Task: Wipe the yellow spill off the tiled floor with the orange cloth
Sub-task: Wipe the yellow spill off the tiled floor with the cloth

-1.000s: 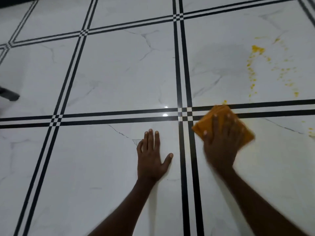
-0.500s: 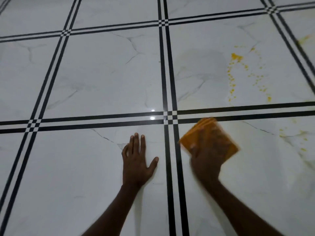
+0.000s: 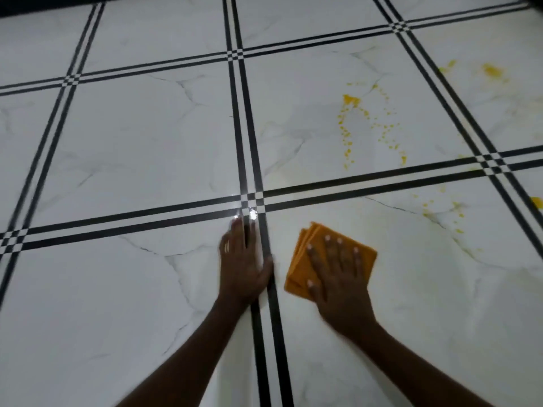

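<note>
A folded orange cloth lies flat on the white marble-look tiled floor. My right hand presses down on it with fingers spread. My left hand rests flat on the floor just left of the cloth, over the black double grout lines. The yellow spill is a trail of drops and blobs on the tile beyond the cloth, well apart from it. More yellow spots lie at the far right, and others sit on the tile to the right of the cloth.
Black double lines cross the floor in a grid. A dark strip runs along the top left edge. A faint yellowish smear marks the tile right of the cloth.
The view has shifted to the right. My left hand has moved right onto the black lines. My right hand with the cloth has slid back towards me, away from the spill.
</note>
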`<state>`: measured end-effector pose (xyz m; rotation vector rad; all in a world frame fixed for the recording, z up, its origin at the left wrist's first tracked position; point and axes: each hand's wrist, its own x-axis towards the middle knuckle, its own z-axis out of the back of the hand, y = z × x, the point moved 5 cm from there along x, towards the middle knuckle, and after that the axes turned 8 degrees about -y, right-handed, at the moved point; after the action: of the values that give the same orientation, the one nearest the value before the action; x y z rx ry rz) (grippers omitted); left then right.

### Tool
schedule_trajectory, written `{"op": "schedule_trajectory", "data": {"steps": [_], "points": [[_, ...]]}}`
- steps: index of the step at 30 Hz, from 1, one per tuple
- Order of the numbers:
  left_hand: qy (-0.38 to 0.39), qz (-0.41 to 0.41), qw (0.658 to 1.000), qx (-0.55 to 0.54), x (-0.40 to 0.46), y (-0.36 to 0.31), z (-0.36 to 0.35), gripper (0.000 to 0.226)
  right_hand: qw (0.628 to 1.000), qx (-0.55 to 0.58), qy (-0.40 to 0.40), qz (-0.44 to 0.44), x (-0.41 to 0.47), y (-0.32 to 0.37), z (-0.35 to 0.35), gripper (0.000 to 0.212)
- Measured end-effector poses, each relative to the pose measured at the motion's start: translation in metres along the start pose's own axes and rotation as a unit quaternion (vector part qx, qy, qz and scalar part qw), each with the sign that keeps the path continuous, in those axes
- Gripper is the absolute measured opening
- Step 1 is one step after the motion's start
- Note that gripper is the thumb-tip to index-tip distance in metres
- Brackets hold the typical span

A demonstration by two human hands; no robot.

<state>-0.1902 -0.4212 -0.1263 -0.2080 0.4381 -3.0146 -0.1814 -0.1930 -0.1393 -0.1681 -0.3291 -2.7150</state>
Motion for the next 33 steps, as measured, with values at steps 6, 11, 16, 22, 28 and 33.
{"op": "schedule_trajectory", "data": {"steps": [6,11,16,22,28,33], "points": [[0.043,-0.115,0.992,-0.012,0.074,-0.111,-0.051,0.083,0.968,-0.060,-0.047,-0.240,-0.043,-0.138,0.038,0.069],[0.024,-0.142,0.989,0.013,0.079,-0.112,-0.067,0.078,0.950,-0.055,-0.081,-0.297,-0.028,-0.084,0.030,0.069],[0.016,-0.145,0.989,0.016,0.080,-0.112,-0.067,0.078,0.993,-0.083,-0.016,-0.079,0.110,-0.224,0.020,0.065],[0.023,-0.137,0.990,0.012,0.080,-0.114,-0.064,0.080,0.937,-0.099,-0.088,-0.322,0.016,-0.220,0.051,0.067],[0.026,-0.142,0.989,0.010,0.081,-0.116,-0.061,0.080,0.998,-0.063,0.019,0.007,0.082,-0.180,0.027,0.065],[0.022,-0.140,0.990,0.010,0.082,-0.115,-0.065,0.080,0.925,-0.112,-0.104,-0.348,0.113,-0.273,0.038,0.067]]}}
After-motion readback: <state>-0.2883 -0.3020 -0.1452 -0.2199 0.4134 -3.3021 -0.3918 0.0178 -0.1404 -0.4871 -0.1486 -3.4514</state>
